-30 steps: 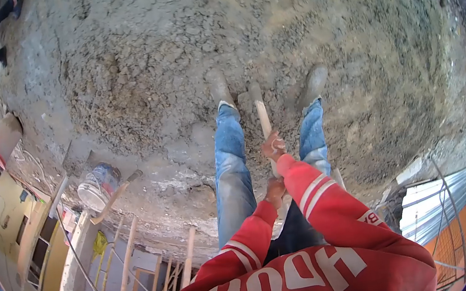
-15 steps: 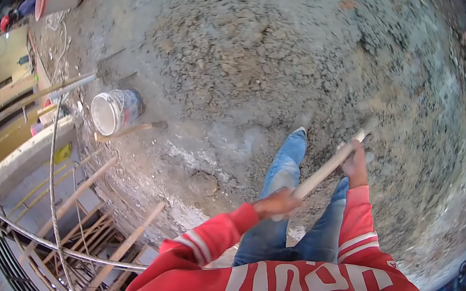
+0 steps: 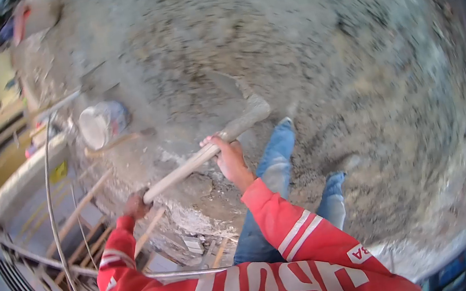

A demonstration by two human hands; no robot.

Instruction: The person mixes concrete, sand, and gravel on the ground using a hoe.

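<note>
A long wooden shovel handle (image 3: 199,159) runs diagonally across the middle of my view, low at the left and rising to the right. Its grey, mortar-caked blade (image 3: 224,84) lies over the gravelly concrete mix (image 3: 314,45) that covers the ground ahead. The right hand (image 3: 228,155) is partway up the shaft near the blade, fingers curled over the wood from above. The left hand (image 3: 136,204) is closed around the butt end, lower left. I judge this wide split grip gives leverage: the far hand steers the loaded blade, the near hand pushes. Both sleeves are red with white stripes. Blue jeans (image 3: 274,163) and dusty boots stand in the mix, just right of the handle. Farther left, a white bucket (image 3: 102,123) sits near the slab edge. Beyond it are timber props (image 3: 75,212) and bent steel rods (image 3: 49,195), somewhat blurred.
</note>
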